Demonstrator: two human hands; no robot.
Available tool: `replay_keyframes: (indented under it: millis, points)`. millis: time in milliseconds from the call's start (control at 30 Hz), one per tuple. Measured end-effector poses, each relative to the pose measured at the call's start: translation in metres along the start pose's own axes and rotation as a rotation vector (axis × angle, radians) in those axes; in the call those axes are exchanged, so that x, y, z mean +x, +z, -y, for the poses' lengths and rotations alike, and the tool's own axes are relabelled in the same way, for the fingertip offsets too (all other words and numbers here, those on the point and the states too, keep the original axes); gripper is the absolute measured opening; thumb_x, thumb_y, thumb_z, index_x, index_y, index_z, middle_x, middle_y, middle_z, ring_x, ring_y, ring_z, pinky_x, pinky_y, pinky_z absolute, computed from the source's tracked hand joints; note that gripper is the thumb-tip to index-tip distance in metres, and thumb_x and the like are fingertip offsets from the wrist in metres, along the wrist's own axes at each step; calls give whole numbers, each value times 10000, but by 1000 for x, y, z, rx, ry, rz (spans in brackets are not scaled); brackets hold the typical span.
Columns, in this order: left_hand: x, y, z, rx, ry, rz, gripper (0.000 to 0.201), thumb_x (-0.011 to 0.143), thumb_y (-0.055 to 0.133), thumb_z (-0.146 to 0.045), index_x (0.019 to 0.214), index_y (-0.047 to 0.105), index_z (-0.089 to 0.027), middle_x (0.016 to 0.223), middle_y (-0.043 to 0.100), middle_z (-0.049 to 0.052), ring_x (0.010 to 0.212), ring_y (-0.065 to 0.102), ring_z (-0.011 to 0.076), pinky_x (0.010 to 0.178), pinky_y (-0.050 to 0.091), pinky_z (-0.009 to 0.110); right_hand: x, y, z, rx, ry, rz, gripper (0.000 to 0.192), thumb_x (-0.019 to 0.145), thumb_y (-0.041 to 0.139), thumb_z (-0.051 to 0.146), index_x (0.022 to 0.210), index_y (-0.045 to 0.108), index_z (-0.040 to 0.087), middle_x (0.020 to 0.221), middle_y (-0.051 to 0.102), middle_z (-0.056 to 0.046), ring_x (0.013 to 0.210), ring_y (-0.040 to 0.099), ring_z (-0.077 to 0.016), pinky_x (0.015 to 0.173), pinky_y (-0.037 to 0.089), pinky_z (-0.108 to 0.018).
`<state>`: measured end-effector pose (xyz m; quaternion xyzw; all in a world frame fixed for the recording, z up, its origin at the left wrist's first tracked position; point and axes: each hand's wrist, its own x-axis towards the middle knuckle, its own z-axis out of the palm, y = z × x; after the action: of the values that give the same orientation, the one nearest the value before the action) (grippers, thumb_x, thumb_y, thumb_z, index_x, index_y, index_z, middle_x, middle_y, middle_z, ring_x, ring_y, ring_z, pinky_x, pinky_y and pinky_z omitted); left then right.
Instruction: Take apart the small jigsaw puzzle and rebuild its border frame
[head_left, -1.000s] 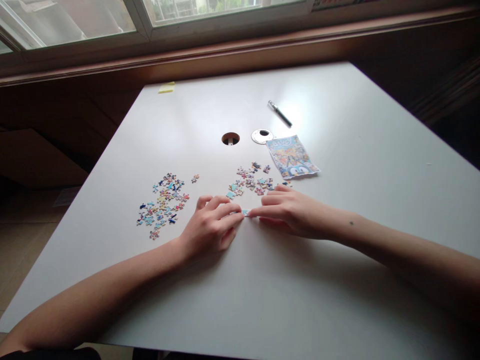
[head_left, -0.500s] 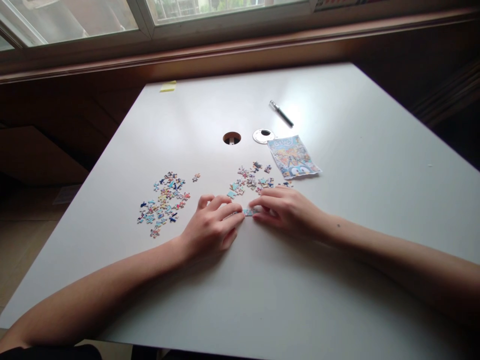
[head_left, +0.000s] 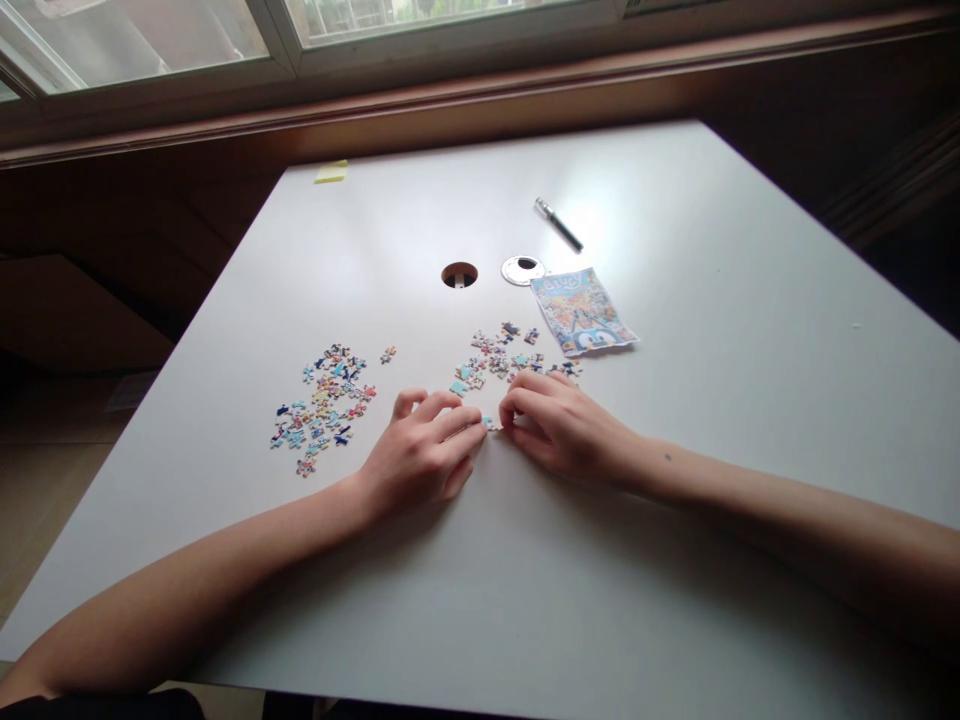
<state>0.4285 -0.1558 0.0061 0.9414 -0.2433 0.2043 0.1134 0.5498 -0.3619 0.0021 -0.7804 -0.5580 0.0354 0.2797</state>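
Small light-blue puzzle pieces lie on the table between my two hands, mostly covered by fingers. My left hand rests on the table with its fingers curled, and the thumb and index finger close on the left end of these pieces. From the other side, my right hand pinches at their right end, thumb and fingertips together. Just beyond my hands is a loose group of puzzle pieces. A larger scatter of puzzle pieces spreads to the left of my left hand.
A printed picture sheet lies beyond my right hand. Farther back are a dark pen, a metal cover ring and a round cable hole in the white table. A yellow sticky note sits at the far left edge.
The fingers of my right hand have drawn tighter together at the pieces, and less of the light-blue strip shows. My left hand stays in place. The view has shifted slightly.
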Motion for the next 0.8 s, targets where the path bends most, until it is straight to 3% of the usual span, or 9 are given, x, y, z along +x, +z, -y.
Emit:
replay_keyframes:
  millis: [133, 267, 400, 567, 800]
  points:
    - [-3, 4, 1, -28, 0, -13, 251, 880, 588, -123, 1114, 652, -185, 1125, 730, 54, 1057, 626, 230, 937, 354, 415, 2, -5, -4, 158, 40, -71, 112, 881, 541, 127, 898, 631, 192, 863, 655, -30, 780, 584, -149, 747, 436, -286]
    - [-3, 4, 3, -120, -17, -104, 291, 862, 597, -97, 1132, 637, -199, 1136, 728, 51, 1071, 632, 214, 940, 400, 384, 3, -15, -2, 386, 249, -109, 78, 878, 615, 236, 917, 672, 199, 783, 665, -1, 656, 551, -121, 605, 432, -251]
    - [1, -1, 4, -180, -132, -227, 185, 873, 678, -198, 1054, 645, -205, 1022, 741, 38, 973, 649, 189, 880, 433, 342, 3, -19, 12, 641, 312, -26, 153, 857, 675, 344, 887, 669, 194, 814, 683, -19, 713, 600, -141, 666, 491, -272]
    - [-1, -1, 7, -206, 23, -211, 221, 860, 755, -313, 1050, 673, -235, 975, 765, 3, 921, 666, 166, 888, 417, 334, 1, -15, 28, 861, 392, 117, 229, 840, 701, 407, 870, 637, 190, 744, 696, -19, 702, 660, -156, 672, 528, -280]
    - [0, 1, 4, -421, 48, -224, 146, 873, 687, -133, 994, 675, -213, 922, 748, 27, 863, 671, 139, 813, 511, 284, 1, -17, 30, 692, 295, 143, 142, 831, 686, 324, 813, 682, 184, 700, 644, -4, 628, 560, -116, 568, 451, -240]
